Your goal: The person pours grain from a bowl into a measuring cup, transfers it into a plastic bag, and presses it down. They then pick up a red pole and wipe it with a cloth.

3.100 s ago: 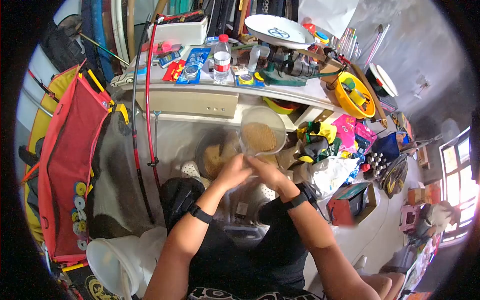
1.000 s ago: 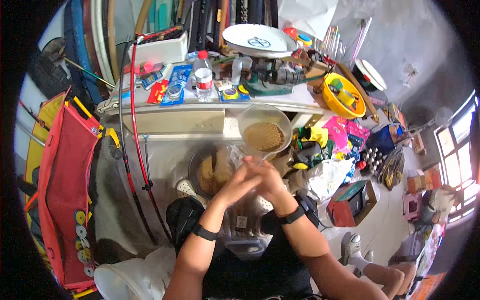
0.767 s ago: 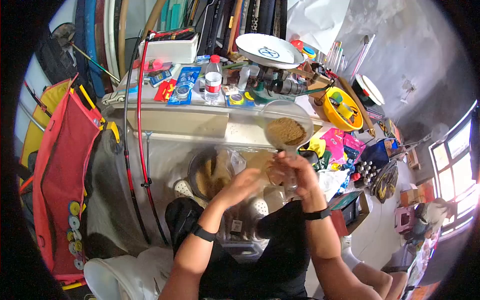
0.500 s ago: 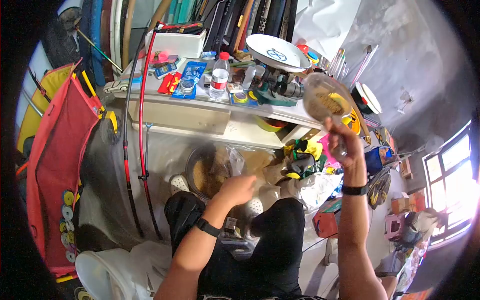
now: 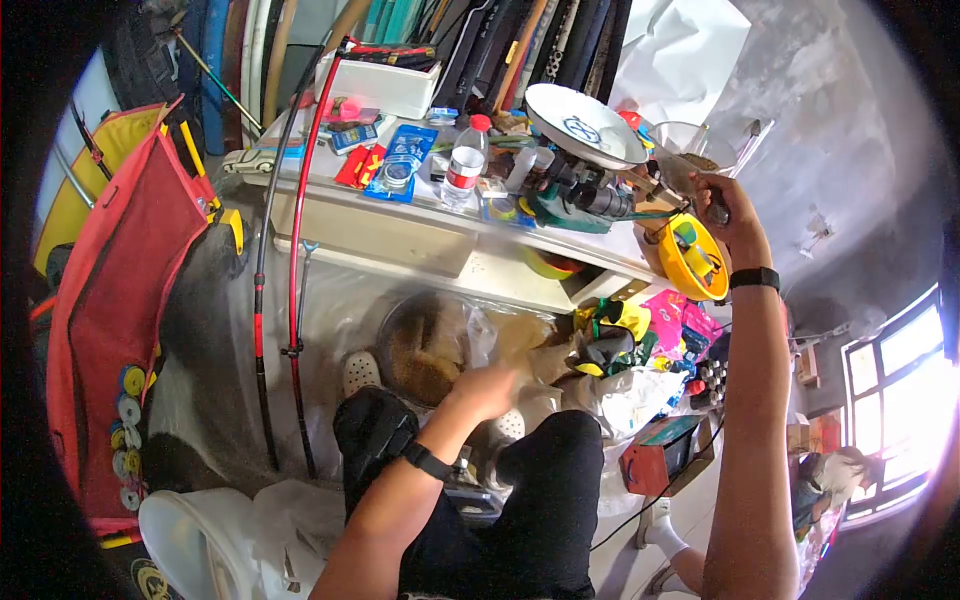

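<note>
My right hand (image 5: 728,212) is wrapped round the handle of a clear plastic scoop (image 5: 676,172) with brownish grain-like material in it. The scoop is raised beside the white pan (image 5: 590,140) of a green weighing scale (image 5: 570,212) on the table. My left hand (image 5: 487,390) is low in front of my knees, at the right side of a dark round tub (image 5: 384,345). Motion blurs its fingers, and I cannot make out anything in them. Loose tan grain (image 5: 425,380) and a clear plastic bag (image 5: 480,335) are in the tub.
On the table (image 5: 365,210) are a water bottle (image 5: 465,165), small packets and a white box (image 5: 390,88). A yellow basin (image 5: 712,283) is below my right hand. Two rods (image 5: 297,270) lean at the left, near a red bag (image 5: 120,270). Another person (image 5: 832,485) is far right.
My right hand and the scoop have moved right and up, toward the far side of the scale pan. My left hand has shifted slightly lower. The whole view has turned slightly.
</note>
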`<state>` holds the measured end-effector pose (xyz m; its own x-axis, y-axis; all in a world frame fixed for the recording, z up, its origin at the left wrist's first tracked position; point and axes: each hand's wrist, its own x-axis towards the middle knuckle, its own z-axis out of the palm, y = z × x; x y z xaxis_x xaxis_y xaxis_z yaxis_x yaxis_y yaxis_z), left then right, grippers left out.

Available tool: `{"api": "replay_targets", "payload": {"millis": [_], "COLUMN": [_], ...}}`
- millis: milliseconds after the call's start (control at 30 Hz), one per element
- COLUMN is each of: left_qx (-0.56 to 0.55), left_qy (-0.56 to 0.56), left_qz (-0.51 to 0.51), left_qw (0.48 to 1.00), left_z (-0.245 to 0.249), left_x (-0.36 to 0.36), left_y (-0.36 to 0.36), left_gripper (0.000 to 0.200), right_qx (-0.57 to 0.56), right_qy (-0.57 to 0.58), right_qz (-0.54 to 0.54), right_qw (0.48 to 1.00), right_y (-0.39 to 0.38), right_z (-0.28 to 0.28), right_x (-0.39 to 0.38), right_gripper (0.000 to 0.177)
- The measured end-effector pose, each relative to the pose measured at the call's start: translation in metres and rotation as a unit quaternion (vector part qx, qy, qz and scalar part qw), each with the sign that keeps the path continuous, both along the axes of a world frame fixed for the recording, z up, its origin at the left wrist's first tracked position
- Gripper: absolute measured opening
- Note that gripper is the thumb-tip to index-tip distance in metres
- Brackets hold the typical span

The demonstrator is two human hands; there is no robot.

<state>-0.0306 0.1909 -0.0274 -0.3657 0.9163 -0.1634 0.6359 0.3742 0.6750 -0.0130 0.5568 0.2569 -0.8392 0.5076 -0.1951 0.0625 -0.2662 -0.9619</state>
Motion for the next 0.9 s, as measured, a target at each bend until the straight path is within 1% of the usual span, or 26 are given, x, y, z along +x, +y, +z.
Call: {"api": "replay_targets", "payload": {"millis": [33, 67, 133, 267, 333, 400, 467, 500, 567, 600, 700, 767, 800, 900], "left_qx": [-0.001, -0.005, -0.010, -0.009, -0.004, -0.015, -0.020, -0.024, -0.031, -0.036, -0.027, -0.036, -0.044, -0.036], "left_qy": [0.000, -0.005, -0.009, -0.004, -0.006, -0.016, -0.017, -0.016, -0.022, -0.027, -0.012, -0.005, 0.003, 0.008], "left_qz": [0.001, -0.003, -0.007, -0.003, -0.002, 0.012, 0.006, -0.002, 0.001, 0.004, -0.009, -0.008, -0.008, -0.011], "left_qw": [1.000, 1.000, 1.000, 1.000, 1.000, 1.000, 1.000, 1.000, 0.999, 0.999, 1.000, 0.999, 0.999, 0.999], "left_z": [-0.001, -0.001, -0.001, 0.001, 0.004, 0.006, 0.012, 0.015, 0.017, 0.018, 0.003, 0.002, 0.003, -0.002], "left_x": [0.000, 0.000, -0.001, -0.001, -0.002, -0.002, -0.004, -0.005, -0.005, -0.006, -0.006, -0.006, -0.006, -0.007], "left_y": [0.000, 0.001, 0.003, 0.003, 0.004, 0.004, 0.004, 0.004, 0.005, 0.005, 0.010, 0.013, 0.014, 0.017], "left_gripper": [0.021, 0.020, 0.019, 0.018, 0.019, 0.030, 0.029, 0.029, 0.028, 0.028, 0.027, 0.023, 0.021, 0.022], "right_qx": [0.038, 0.037, 0.097, 0.127, 0.173, 0.177, 0.214, 0.212, 0.264, 0.264, 0.296, 0.337, 0.337, 0.351], "right_qy": [-0.003, -0.004, -0.034, -0.055, -0.078, -0.077, -0.077, -0.078, -0.089, -0.089, -0.083, -0.101, -0.101, -0.092], "right_qz": [-0.047, -0.046, -0.088, -0.093, -0.081, -0.082, -0.071, -0.071, -0.082, -0.081, -0.053, -0.070, -0.070, -0.083], "right_qw": [0.998, 0.998, 0.991, 0.986, 0.978, 0.978, 0.971, 0.972, 0.957, 0.957, 0.950, 0.934, 0.934, 0.928], "right_y": [-0.005, -0.003, 0.001, -0.008, -0.024, -0.020, -0.027, -0.027, -0.027, -0.022, -0.008, -0.008, -0.012, -0.017], "right_z": [-0.002, -0.003, -0.004, -0.009, -0.008, -0.012, -0.012, -0.013, -0.012, -0.013, -0.015, -0.015, -0.015, -0.016], "right_x": [-0.003, -0.006, -0.013, -0.015, -0.017, -0.022, -0.025, -0.028, -0.032, -0.034, -0.043, -0.047, -0.049, -0.054], "right_gripper": [0.008, 0.008, 0.006, 0.005, 0.008, 0.010, 0.011, 0.011, 0.010, 0.010, 0.008, 0.008, 0.008, 0.008]}}
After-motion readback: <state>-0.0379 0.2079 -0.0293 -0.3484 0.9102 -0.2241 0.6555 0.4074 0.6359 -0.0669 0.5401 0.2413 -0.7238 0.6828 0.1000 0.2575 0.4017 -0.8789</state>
